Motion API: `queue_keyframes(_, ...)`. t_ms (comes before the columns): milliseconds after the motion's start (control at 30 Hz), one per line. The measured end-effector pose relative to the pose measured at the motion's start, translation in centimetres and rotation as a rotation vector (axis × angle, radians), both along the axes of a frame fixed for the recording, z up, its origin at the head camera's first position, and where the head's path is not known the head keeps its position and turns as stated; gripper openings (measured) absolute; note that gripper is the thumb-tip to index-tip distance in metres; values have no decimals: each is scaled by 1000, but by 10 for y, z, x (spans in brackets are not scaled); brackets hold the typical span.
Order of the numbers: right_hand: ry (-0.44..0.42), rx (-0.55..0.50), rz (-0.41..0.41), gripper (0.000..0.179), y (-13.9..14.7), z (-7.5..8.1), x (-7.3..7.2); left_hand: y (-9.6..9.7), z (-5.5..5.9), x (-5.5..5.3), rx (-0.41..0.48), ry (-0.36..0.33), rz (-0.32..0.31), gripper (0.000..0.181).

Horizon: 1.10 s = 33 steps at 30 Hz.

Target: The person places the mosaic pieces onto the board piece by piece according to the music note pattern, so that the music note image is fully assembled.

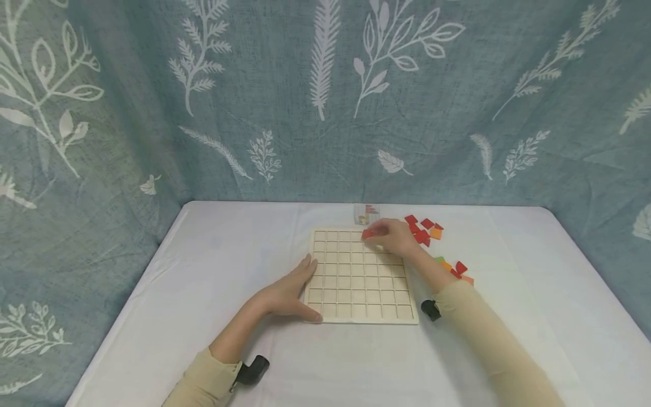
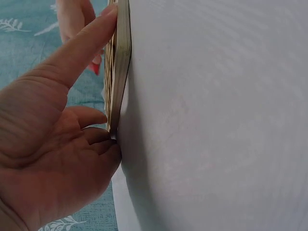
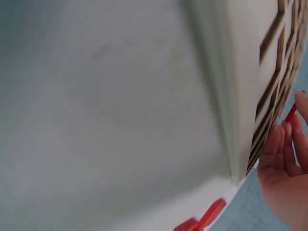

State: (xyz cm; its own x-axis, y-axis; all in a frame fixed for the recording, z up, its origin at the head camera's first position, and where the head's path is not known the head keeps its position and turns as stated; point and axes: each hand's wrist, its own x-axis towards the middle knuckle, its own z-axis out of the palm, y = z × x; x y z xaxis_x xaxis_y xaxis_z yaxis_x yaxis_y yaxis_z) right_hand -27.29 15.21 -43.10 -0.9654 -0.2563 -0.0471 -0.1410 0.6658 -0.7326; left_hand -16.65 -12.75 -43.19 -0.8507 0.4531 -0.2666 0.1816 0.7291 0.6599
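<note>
A pale wooden board (image 1: 358, 282) with a grid of square cells lies flat on the white table. Along its left side rests my left hand (image 1: 289, 290), thumb at the near corner and fingers spread up the edge. The left wrist view shows the left thumb (image 2: 79, 50) straight against the board's side. Over the far edge of the board, my right hand (image 1: 393, 236) pinches a red tile (image 1: 367, 233) between thumb and fingers. That thin red tile (image 3: 290, 113) stands tilted above the grid in the right wrist view.
Loose red tiles (image 1: 421, 236) with an orange one (image 1: 435, 233) lie right of the board's far corner. Nearer, green, orange and red tiles (image 1: 460, 267) are partly hidden by the right forearm. A small clear packet (image 1: 367, 212) lies behind the board.
</note>
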Motion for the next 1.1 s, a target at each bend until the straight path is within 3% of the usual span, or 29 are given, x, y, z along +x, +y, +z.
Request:
queue_keyframes(300, 28, 29, 42, 29, -22, 2, -3, 0, 1, 2, -4, -10, 1, 123)
queue_keyframes(667, 85, 73, 113, 28, -22, 2, -1, 0, 2, 2, 20, -13, -3, 122)
queue_keyframes(900, 82, -62, -40, 31, 9, 8, 5, 3, 1, 2, 20, -19, 7, 122)
queue_keyframes(1100, 39, 18, -149, 32, 57, 18, 12, 0, 2, 2, 10, -8, -4, 122)
